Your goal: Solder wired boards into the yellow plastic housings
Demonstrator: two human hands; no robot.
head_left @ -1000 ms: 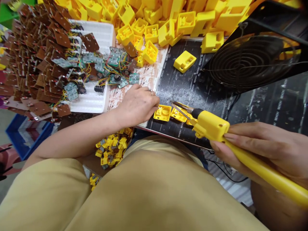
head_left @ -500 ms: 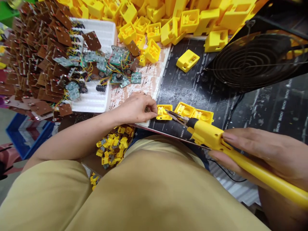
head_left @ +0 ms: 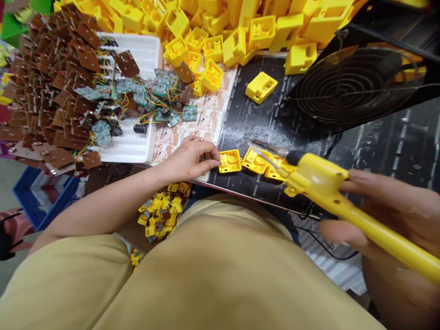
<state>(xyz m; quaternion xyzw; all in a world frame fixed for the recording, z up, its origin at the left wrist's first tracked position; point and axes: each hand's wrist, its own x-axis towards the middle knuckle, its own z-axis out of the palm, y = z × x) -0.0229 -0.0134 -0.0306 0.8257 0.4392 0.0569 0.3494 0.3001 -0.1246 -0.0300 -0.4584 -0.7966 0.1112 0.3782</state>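
Right hand (head_left: 388,206): grip closed around the yellow handle of the soldering iron (head_left: 330,188). The iron's long axis runs from lower right to upper left, with the metal tip pointing left over two open yellow housings (head_left: 256,160) on the black mat (head_left: 261,119). Hand and tip are blurred, so I cannot tell whether the tip makes contact.

Left hand (head_left: 189,158): grip pinches the left edge of a single yellow housing (head_left: 230,161), which sits cavity up just beside the pair.

The white tray (head_left: 134,146) on the table holds wired circuit boards (head_left: 161,87).
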